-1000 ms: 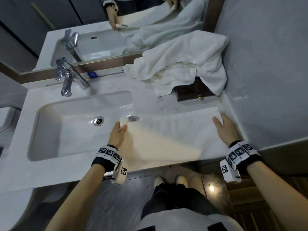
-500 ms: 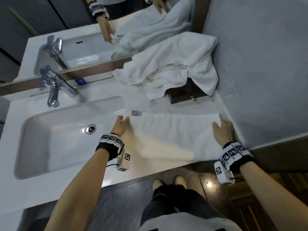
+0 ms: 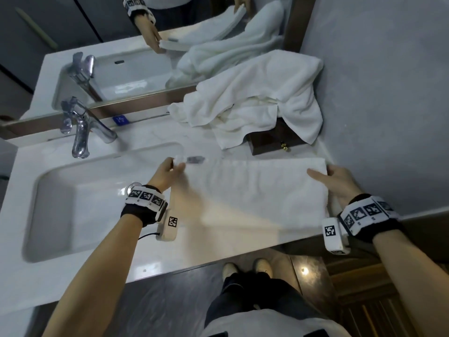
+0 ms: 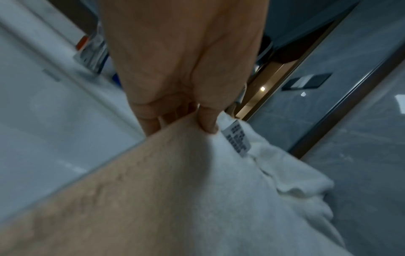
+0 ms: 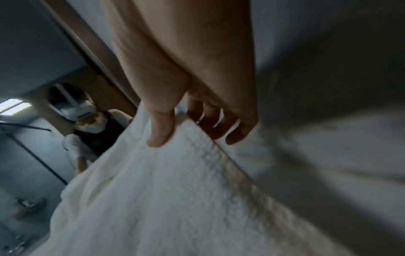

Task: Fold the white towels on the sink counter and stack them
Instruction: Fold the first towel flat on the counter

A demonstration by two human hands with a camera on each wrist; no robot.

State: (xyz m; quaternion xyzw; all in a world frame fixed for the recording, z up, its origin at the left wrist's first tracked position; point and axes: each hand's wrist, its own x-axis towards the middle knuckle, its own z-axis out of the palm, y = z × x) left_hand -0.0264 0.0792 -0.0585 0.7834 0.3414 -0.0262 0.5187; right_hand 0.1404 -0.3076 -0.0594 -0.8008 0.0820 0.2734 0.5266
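A white towel (image 3: 255, 190) lies stretched across the counter (image 3: 150, 259) in front of me, folded along its length, a printed label (image 3: 195, 159) at its far left corner. My left hand (image 3: 170, 172) pinches that left end, thumb on top and fingers beneath (image 4: 192, 119). My right hand (image 3: 332, 181) grips the right end, thumb (image 5: 161, 131) over the cloth and fingers under it. A heap of crumpled white towels (image 3: 255, 100) sits at the back right, against the mirror.
The sink basin (image 3: 73, 203) lies to the left, partly under the towel's left end, with a chrome tap (image 3: 80, 132) behind it. A dark wooden box (image 3: 274, 139) sticks out from under the heap. A grey wall (image 3: 376, 93) bounds the counter on the right.
Both hands have lifted the towel's ends off the counter. The left hand went from lying on the corner to pinching it, and the right hand now wraps the right edge.
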